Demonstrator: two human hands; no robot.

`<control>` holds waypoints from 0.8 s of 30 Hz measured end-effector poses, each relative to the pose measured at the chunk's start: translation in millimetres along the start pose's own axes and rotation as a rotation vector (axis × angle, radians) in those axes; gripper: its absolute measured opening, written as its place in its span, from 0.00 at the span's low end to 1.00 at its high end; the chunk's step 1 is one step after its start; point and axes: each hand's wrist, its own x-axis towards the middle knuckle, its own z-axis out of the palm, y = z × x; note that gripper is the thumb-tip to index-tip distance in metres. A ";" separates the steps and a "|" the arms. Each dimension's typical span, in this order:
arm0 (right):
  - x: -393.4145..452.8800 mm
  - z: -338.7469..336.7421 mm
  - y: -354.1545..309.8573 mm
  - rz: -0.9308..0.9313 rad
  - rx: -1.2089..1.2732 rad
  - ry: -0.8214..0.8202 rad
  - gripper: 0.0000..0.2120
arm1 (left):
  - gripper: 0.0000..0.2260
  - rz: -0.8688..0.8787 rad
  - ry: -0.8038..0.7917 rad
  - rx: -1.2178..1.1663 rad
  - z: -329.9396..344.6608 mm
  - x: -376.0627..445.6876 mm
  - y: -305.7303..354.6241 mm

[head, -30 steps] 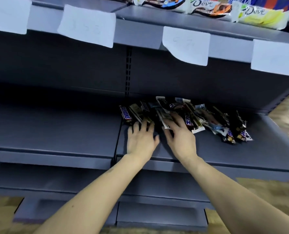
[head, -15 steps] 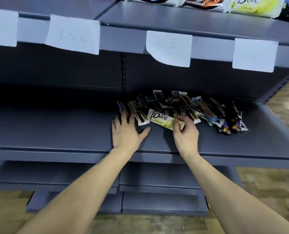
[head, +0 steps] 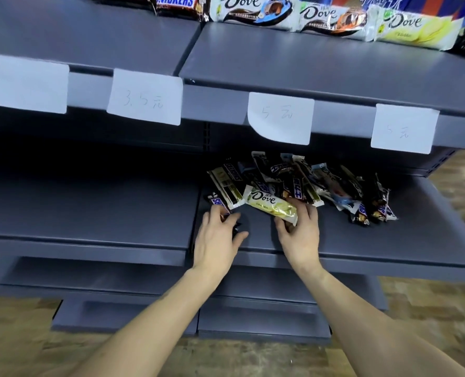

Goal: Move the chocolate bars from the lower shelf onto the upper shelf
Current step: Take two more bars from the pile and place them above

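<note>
Right hand (head: 299,235) pinching yellow Dove bar (head: 270,205), left hand (head: 217,240) gripping Snickers bar (head: 220,205), both frame centre on lower shelf (head: 389,240) before loose bar pile (head: 321,183).

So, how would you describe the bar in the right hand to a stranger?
Find the lower shelf and the pile of bars on it. At the pile's front edge, the right hand grips a pale yellow Dove bar; its neighbours are mostly dark wrappers.
</note>
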 end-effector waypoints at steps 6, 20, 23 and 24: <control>-6.3 -6.6 -2.3 0.100 0.005 -0.005 0.21 | 0.32 0.114 -0.193 -0.053 -10.7 -5.5 2.0; -26.4 -40.4 3.2 0.137 -0.091 -0.184 0.23 | 0.24 0.064 -0.138 -0.056 -24.6 -5.9 -7.9; -26.5 -45.2 2.9 0.106 -0.140 -0.206 0.21 | 0.20 0.076 -0.133 -0.009 -26.2 -10.1 -5.6; -26.2 -47.3 2.4 0.084 -0.170 -0.218 0.20 | 0.19 0.085 -0.123 0.016 -27.1 -11.6 -3.1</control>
